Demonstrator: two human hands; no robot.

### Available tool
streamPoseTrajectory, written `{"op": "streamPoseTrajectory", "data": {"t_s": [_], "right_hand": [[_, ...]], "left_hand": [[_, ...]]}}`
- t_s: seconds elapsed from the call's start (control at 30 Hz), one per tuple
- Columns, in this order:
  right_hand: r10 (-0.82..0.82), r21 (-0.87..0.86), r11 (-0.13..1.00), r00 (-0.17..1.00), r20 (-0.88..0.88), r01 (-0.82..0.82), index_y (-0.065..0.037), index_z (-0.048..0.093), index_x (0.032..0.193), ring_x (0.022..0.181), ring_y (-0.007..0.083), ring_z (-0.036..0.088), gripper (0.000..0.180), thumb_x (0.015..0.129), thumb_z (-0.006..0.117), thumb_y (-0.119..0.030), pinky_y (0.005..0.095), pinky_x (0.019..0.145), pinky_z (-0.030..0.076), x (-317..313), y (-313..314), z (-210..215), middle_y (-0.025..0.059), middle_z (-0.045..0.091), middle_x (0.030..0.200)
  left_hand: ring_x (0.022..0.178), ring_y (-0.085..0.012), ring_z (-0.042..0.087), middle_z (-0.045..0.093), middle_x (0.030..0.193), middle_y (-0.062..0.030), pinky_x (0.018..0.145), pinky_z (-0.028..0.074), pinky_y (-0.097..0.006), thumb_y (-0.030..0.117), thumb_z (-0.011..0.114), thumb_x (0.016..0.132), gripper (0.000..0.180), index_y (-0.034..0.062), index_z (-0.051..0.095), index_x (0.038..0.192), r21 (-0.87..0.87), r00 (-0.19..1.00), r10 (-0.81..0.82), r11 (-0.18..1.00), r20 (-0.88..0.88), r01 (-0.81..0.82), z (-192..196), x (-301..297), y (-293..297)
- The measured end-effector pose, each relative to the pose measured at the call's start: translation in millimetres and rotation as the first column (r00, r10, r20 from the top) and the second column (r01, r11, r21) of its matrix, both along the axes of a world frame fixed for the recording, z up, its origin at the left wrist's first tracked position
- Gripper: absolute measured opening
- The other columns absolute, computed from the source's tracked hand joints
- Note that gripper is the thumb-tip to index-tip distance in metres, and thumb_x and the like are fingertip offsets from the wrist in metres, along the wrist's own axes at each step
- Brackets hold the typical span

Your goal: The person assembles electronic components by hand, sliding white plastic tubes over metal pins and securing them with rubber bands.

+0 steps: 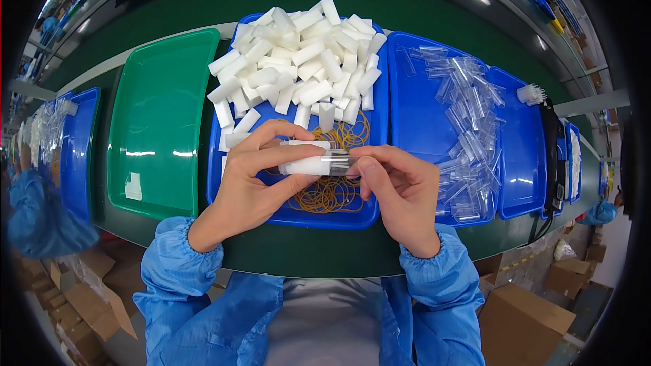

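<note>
Above the middle blue tray [359, 219], both my hands meet at one small assembly. My left hand [244, 179] is closed round a white foam block [303, 165], thumb below and fingers above. At the block's right end is a clear plastic tube [350, 165], pinched by the thumb and fingertips of my right hand [403, 193]. Several thin pale rods show inside the clear part; their kind is hard to make out. Beneath the hands lie tangled yellow-brown rubber bands [324, 198]. White foam blocks [291, 61] are heaped behind them in the same tray.
To the right, a blue tray [417, 105] holds loose clear tubes [469, 129]. A green tray [159, 122] with a pale scrap stands at the left. Further right is a bundle of white pieces [531, 94]. Cardboard boxes [525, 325] stand beside the table. Another person's blue sleeve [47, 213] shows far left.
</note>
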State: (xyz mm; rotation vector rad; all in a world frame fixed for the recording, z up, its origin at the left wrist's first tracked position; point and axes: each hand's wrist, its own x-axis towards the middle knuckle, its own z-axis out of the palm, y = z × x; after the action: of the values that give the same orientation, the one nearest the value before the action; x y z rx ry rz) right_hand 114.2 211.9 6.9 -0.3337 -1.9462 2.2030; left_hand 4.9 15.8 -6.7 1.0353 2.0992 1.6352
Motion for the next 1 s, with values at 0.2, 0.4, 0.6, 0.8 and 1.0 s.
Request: {"op": "streamPoseTrajectory", "data": {"t_s": [0.2,0.4,0.6,0.8,1.0], "right_hand": [[0.113,0.512,0.859,0.985,-0.133,-0.029,-0.002,0.072,0.11,0.066,0.0103,0.057,0.027,0.083,0.077,-0.002,0.0244,0.06,0.048,-5.5,14.9,6.3,0.0079,0.07,0.091],[0.103,0.571,0.82,0.969,-0.226,0.046,-0.003,0.073,0.108,0.075,0.0136,0.058,0.034,0.076,0.082,-0.001,0.026,0.064,0.046,-4.3,21.6,12.9,0.0066,0.063,0.093],[0.118,0.601,0.797,0.96,-0.255,0.061,-0.004,0.076,0.105,0.08,0.0176,0.053,0.034,0.073,0.085,-0.004,0.0291,0.066,0.043,-2.9,22.0,10.9,0.0052,0.059,0.089],[0.154,0.688,0.72,0.945,-0.289,0.093,-0.006,0.077,0.103,0.08,0.0194,0.051,0.036,0.068,0.086,-0.005,0.0308,0.066,0.041,-3.1,11.0,9.7,0.005,0.061,0.09],[0.158,0.744,0.648,0.927,-0.34,0.163,-0.006,0.077,0.102,0.08,0.0199,0.05,0.038,0.066,0.087,-0.006,0.03,0.066,0.041,-1.9,1.7,2.7,0.0051,0.063,0.091]], "left_hand": [[0.103,-0.0192,0.065,0.061,0.123,-0.0113,0.077,0.055,-0.029,0.004,0.073,0.086,0.038,0.0053,0.069,0.123,-0.024,0.999,-0.037,0.999,0.004,0.037,5.3,-5.9,-3.1],[0.122,-0.0327,0.06,0.055,0.135,-0.0219,0.084,0.061,-0.042,0.031,0.054,0.1,0.055,-0.0004,0.043,0.143,0.232,0.821,-0.163,0.972,0.547,0.038,12.3,-15.9,-6.9],[0.122,-0.0329,0.06,0.056,0.133,-0.0214,0.081,0.063,-0.043,0.031,0.059,0.099,0.053,-0.0008,0.047,0.14,0.304,0.747,-0.214,0.952,0.629,0.017,8.2,-14.6,-7.3],[0.123,-0.0311,0.057,0.053,0.134,-0.0157,0.091,0.06,-0.044,0.03,0.062,0.099,0.049,0.0016,0.05,0.138,0.399,0.649,-0.351,0.914,0.675,0.079,-0.8,-6.4,-4.8],[0.124,-0.0309,0.057,0.052,0.135,-0.0152,0.093,0.059,-0.046,0.031,0.06,0.1,0.049,0.0041,0.049,0.14,0.425,0.571,-0.401,0.9,0.716,0.099,-4.1,-2.5,0.1]]}}
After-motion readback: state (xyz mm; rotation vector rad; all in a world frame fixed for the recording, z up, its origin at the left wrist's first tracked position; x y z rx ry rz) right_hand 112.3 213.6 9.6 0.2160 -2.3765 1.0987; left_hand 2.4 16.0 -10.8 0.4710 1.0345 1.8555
